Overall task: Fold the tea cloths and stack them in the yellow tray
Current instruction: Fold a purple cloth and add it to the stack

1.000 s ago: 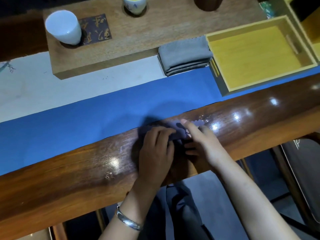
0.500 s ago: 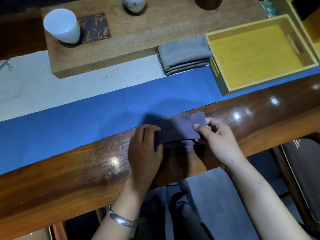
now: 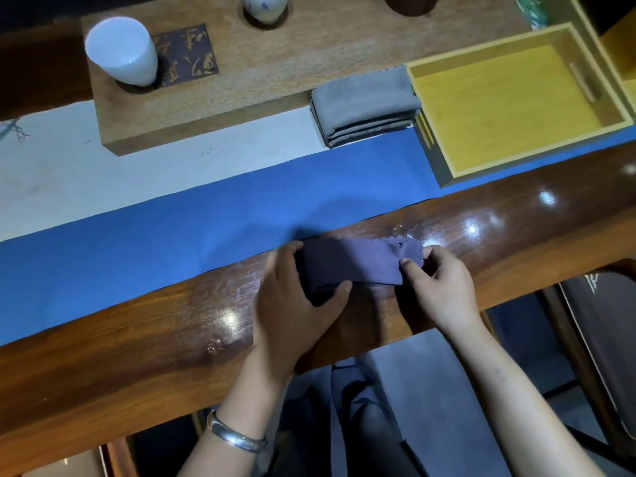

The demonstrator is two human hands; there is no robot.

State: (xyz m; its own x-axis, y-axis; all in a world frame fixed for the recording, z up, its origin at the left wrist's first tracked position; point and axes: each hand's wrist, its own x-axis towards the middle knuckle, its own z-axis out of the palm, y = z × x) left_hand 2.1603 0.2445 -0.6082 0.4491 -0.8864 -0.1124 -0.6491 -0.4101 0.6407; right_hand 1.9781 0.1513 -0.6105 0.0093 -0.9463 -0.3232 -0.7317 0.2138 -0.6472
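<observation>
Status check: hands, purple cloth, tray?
Left hand grips the purple cloth at its left end; right hand pinches the right end. Grey folded cloth sits beside the yellow tray. Tray empty, path unobstructed.

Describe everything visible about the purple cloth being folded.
The purple cloth is a soft, matte, dusky-purple fabric folded into a long narrow strip lying flat across the glossy wooden table edge, just below the blue runner. Its right end shows a zigzag-cut edge. The left hand grips its left end, thumb on the near edge; the right hand pinches its right end.
</observation>
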